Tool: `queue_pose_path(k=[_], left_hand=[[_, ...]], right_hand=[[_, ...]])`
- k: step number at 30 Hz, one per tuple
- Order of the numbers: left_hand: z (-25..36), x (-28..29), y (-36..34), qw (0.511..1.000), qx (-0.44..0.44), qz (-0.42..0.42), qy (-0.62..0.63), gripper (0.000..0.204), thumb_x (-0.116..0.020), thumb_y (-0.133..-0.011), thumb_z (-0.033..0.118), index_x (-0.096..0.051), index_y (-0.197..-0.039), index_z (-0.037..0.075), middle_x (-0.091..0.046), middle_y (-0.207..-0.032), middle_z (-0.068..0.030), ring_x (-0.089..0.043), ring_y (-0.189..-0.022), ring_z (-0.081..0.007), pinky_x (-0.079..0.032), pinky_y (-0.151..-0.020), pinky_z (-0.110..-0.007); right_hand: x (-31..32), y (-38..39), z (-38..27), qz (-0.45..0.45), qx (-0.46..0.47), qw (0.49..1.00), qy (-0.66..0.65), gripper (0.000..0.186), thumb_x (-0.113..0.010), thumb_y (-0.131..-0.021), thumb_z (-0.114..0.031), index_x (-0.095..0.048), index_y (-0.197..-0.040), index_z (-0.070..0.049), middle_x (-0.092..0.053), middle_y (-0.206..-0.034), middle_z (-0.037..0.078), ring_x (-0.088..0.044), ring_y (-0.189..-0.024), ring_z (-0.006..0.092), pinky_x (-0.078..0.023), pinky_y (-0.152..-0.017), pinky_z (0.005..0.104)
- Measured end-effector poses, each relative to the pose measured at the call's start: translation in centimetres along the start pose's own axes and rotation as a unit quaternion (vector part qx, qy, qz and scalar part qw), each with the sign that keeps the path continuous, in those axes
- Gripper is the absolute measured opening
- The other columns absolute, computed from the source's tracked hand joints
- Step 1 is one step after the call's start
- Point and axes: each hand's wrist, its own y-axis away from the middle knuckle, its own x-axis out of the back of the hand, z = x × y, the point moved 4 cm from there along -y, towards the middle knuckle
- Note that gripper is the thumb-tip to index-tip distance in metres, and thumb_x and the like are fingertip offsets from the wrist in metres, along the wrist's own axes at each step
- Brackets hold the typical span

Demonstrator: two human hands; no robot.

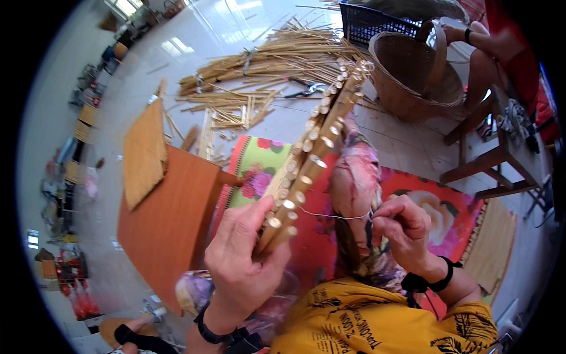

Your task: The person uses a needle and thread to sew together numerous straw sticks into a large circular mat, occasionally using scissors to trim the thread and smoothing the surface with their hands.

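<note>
My left hand grips the near end of a long panel of reed sticks, its fingers on one side and thumb on the other. The panel slants up and away from me, its round cut ends showing in rows. White thread runs from the panel's near part across to my right hand. Those fingers are pinched together around the thread, to the right of the panel. Whether a needle is in them cannot be made out. Loose white thread curls at the panel's far tip.
Tied bundles of sticks and pruning shears lie on the tiled floor ahead. An orange-brown board stands left. A wicker basket, a wooden stool and another person's arm are at right. A flowered red mat lies below.
</note>
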Motion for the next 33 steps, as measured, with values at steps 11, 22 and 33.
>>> queue_pose_path(k=[11, 22, 33], left_hand=[[-3.7, 1.6, -1.1, 0.987, 0.155, 0.022, 0.042, 0.039, -0.076, -0.082, -0.001, -0.067, -0.12, -0.004, -0.069, -0.091, -0.0065, -0.065, -0.08, -0.0094, -0.052, -0.069, -0.026], [-3.1, 0.8, -2.0, 0.989, 0.105, 0.091, -0.057, 0.03, -0.079, -0.079, 0.001, -0.065, -0.104, -0.006, -0.065, -0.086, -0.0084, -0.063, -0.072, -0.0134, -0.051, -0.064, -0.028], [-3.7, 0.6, -1.9, 0.985, 0.081, 0.102, -0.113, 0.03, -0.079, -0.078, 0.005, -0.062, -0.101, -0.002, -0.059, -0.082, -0.0099, -0.06, -0.065, -0.0214, -0.048, -0.06, -0.032]], right_hand=[[-8.7, -7.8, -0.6, -0.049, 0.107, 0.993, -0.012, 0.008, -0.077, -0.089, -0.007, -0.074, -0.092, 0.0, -0.069, -0.075, 0.003, -0.06, -0.062, 0.0057, -0.046, -0.054, 0.0226], [-9.8, -8.4, 1.3, -0.055, 0.084, 0.99, -0.094, 0.01, -0.071, -0.092, -0.009, -0.067, -0.093, -0.001, -0.065, -0.071, 0.009, -0.063, -0.06, 0.014, -0.049, -0.054, 0.0284], [-9.3, -8.5, 0.5, -0.062, 0.167, 0.981, -0.074, 0.014, -0.068, -0.088, -0.005, -0.069, -0.101, 0.0, -0.07, -0.082, 0.015, -0.072, -0.075, 0.0281, -0.056, -0.064, 0.0339]])
